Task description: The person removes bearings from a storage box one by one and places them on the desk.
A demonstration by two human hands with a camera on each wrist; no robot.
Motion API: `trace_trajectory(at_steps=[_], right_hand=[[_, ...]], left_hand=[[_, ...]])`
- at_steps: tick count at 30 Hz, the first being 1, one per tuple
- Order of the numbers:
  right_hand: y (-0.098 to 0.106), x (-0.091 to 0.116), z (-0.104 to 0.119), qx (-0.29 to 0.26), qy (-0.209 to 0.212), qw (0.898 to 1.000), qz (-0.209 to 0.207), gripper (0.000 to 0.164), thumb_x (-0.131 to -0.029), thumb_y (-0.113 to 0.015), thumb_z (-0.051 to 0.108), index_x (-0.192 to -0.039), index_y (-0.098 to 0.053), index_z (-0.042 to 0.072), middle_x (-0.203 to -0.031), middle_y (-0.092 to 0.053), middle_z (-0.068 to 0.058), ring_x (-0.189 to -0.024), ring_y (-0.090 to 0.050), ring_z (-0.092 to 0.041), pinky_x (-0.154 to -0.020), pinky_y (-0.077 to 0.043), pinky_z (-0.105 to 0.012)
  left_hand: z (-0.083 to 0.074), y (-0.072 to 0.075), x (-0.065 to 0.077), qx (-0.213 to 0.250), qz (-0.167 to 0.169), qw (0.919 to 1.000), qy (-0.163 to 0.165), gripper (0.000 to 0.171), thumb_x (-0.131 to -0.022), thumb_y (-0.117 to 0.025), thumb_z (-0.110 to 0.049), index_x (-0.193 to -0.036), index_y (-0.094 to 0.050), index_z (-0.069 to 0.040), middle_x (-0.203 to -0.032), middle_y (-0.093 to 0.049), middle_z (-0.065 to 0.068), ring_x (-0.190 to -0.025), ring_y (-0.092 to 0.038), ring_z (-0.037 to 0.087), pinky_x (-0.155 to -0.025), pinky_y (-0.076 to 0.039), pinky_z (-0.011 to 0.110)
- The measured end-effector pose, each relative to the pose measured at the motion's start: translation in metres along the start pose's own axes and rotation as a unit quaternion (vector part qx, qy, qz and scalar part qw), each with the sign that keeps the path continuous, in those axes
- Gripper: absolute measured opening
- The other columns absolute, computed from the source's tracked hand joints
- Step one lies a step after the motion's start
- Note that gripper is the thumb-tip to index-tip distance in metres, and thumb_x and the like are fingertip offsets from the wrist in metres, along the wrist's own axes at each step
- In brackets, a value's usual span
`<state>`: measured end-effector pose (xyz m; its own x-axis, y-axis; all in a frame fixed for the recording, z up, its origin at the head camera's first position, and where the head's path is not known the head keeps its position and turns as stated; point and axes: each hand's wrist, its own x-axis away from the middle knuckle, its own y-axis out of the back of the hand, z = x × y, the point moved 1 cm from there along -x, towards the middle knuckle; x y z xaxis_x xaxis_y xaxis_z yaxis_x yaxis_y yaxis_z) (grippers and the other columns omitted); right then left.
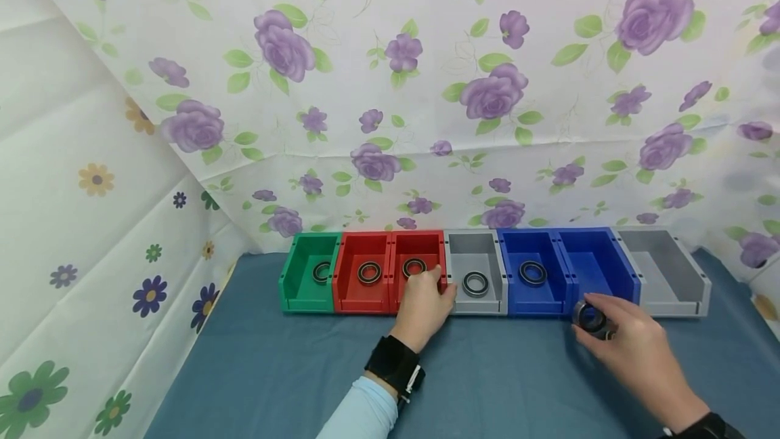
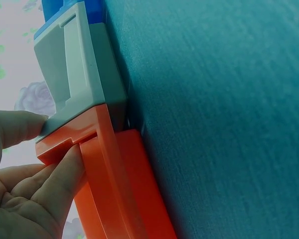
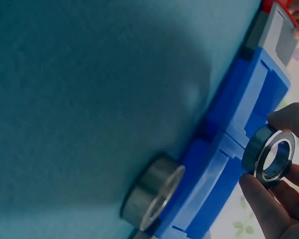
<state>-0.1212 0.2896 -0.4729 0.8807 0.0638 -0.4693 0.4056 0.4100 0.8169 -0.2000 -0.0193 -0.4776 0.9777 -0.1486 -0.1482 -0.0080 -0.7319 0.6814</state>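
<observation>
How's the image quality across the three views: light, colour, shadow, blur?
Head view bright and fairly even, a soft shadow on the cloth beside the right hand; left wrist dimmer, the cloth tinted teal and the red bin orange-ish; right wrist also dim, a broad shadow on the cloth, held bearing fairly crisp, second bearing softer.

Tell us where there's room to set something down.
The blue cloth lies bare between left hand and right hand, and left of the sleeve; the rightmost gray bin looks empty. Crowded: before the rightmost blue bin, around two bearings.
</observation>
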Motion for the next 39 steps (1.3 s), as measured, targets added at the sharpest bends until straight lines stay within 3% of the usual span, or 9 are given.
trace_trajectory(at_steps=[6,17,29,39], right_hand=[[-0.011,0.006,0.002,0.000,-0.013,0.999,0.045,0.059,-0.057,-0.084,0.024,-0.110,-0.064,0.006,-0.105,-0.060,-0.017,-0.096,-0.056,-0.036,-0.075,-0.047,-0.053],[-0.023,0.009,-0.003,0.010,-0.042,0.990,0.138,0.056,-0.060,-0.083,0.027,-0.108,-0.065,0.005,-0.104,-0.061,-0.018,-0.096,-0.057,-0.037,-0.078,-0.045,-0.054],[-0.027,0.007,-0.003,0.015,-0.051,0.983,0.174,0.056,-0.060,-0.083,0.028,-0.107,-0.066,0.003,-0.102,-0.062,-0.018,-0.096,-0.057,-0.037,-0.078,-0.045,-0.055],[-0.028,0.005,-0.003,0.016,-0.056,0.981,0.185,0.057,-0.062,-0.083,0.029,-0.109,-0.065,0.003,-0.104,-0.061,-0.019,-0.097,-0.057,-0.038,-0.079,-0.044,-0.055]], left_hand=[[-0.001,0.000,0.000,0.003,0.002,1.0000,0.001,0.051,-0.089,-0.062,-0.032,-0.129,-0.053,-0.002,-0.079,-0.059,0.000,-0.054,-0.051,0.001,-0.049,-0.044,0.017],[0.000,-0.001,0.000,-0.003,-0.003,1.0000,0.001,0.051,-0.089,-0.062,-0.032,-0.129,-0.053,-0.003,-0.083,-0.061,0.002,-0.056,-0.052,0.000,-0.050,-0.044,0.017],[0.000,0.000,0.000,-0.001,-0.005,1.0000,0.001,0.051,-0.089,-0.063,-0.032,-0.129,-0.053,-0.002,-0.086,-0.062,0.003,-0.056,-0.051,0.000,-0.049,-0.044,0.017],[0.000,0.001,0.000,0.003,-0.003,1.0000,0.001,0.051,-0.089,-0.062,-0.032,-0.130,-0.053,-0.002,-0.074,-0.056,-0.003,-0.051,-0.050,0.003,-0.046,-0.043,0.020]])
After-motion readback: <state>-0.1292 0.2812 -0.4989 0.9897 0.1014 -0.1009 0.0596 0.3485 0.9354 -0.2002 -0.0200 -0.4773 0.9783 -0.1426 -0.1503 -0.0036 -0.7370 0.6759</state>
